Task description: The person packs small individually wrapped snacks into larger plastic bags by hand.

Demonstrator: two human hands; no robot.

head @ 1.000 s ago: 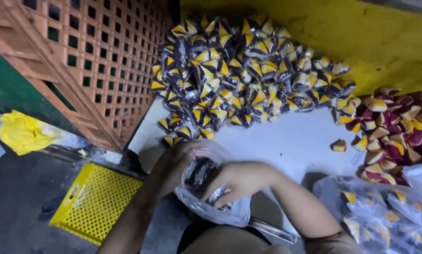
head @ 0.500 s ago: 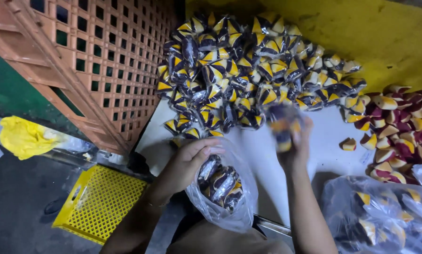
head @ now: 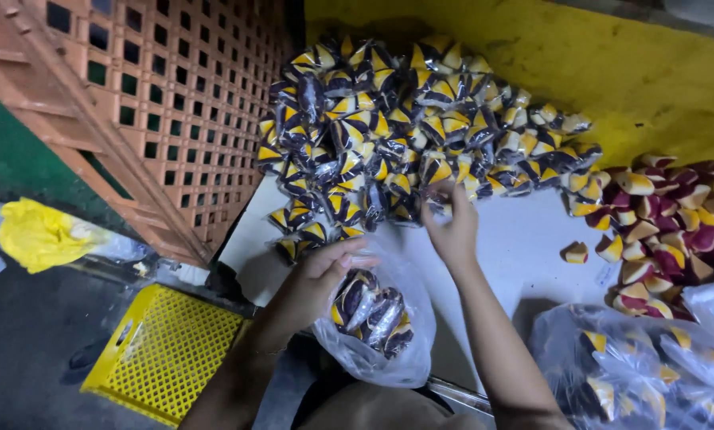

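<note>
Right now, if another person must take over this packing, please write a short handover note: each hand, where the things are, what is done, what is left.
Left hand: its grip holds open the rim of the clear plastic bag at the table edge.
Right hand: at the near edge of the black-and-yellow wrapped pile, fingers closing on one piece.
Done: a few wrapped pieces lie in the bag.
Left: most of the pile is on the white table.
</note>
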